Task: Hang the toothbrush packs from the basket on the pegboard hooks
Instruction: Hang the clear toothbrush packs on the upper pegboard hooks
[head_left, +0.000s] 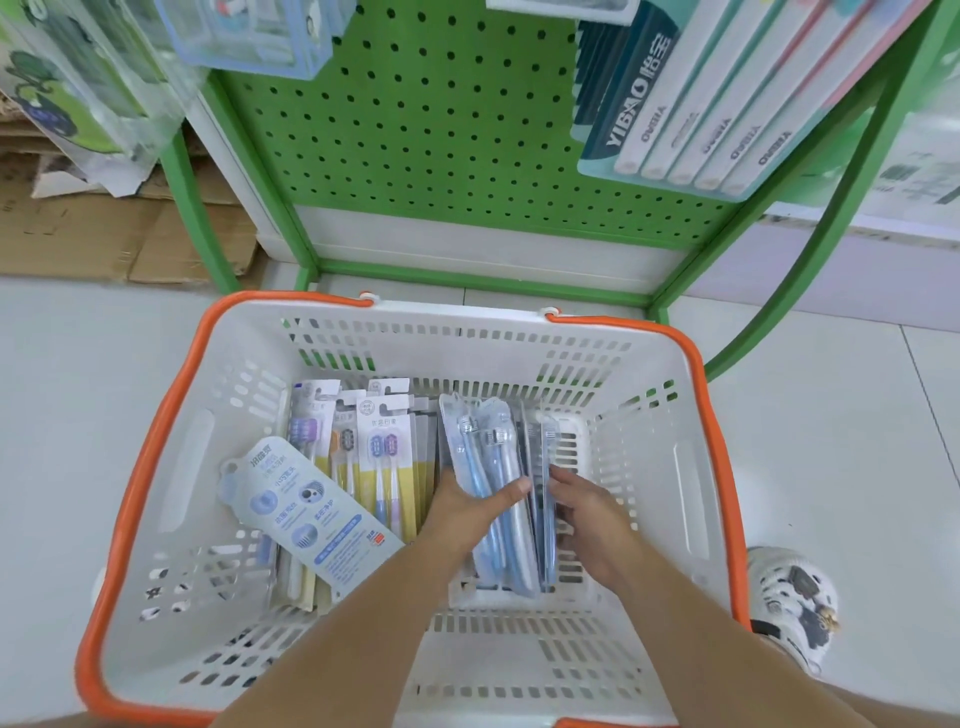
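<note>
Basket (644, 467): we note white slotted walls, orange rim.
Pegboard (415, 130): green, black-dotted holes.
Near-left pack (306, 514): pale blue.
Far-left packs (384, 441): we record white-and-yellow cards.

We have one view, worn on the head, looking steeply down into the basket (696, 415) close below, with the pegboard (415, 119) near, straight ahead at the top.

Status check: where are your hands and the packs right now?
Left hand grips blue toothbrush packs in basket. Right hand holds dark packs beside them. Nothing hung yet; pegboard unobstructed.
</note>
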